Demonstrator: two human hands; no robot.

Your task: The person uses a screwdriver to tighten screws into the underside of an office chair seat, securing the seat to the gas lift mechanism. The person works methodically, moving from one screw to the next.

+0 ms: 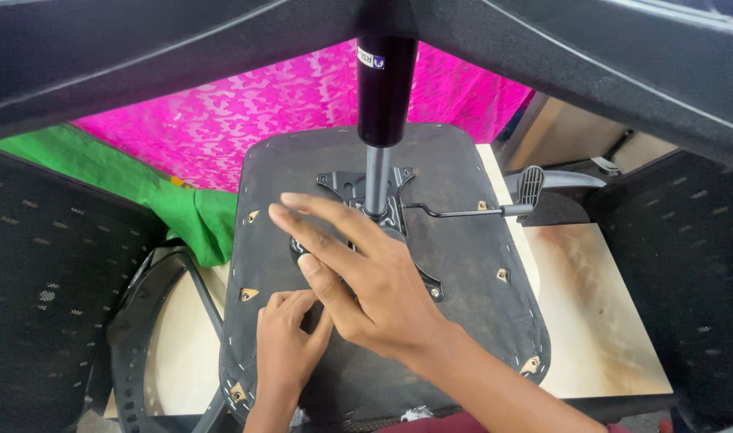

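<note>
On the worktop [599, 321] an upturned seat [479, 265] lies underside up, its long axis running from 6 to 12 o'clock, the far end toward the pink cloth [246, 120]. At its middle sits the black plate [398, 216], and from it the gas column [382, 88] stands up toward the camera, leaning a touch to 12. A lever [471, 212] runs from the plate out to 3 o'clock.

The right hand [358, 273] lies over the plate, fingers [310, 210] spread and stretched toward 10 o'clock, holding nothing that I can see. The left hand [285, 345] rests at 7 o'clock on the seat, fingers [293, 302] curled together against the fabric; whether they pinch something small I cannot tell. A green cloth [174, 212] lies at 9 o'clock.

My worry: the seat overhangs the worktop at 6 o'clock, and the tall column makes it top-heavy. A hard push from the right hand could rock or slide it. Any small part under the left hand might slip off unseen.
</note>
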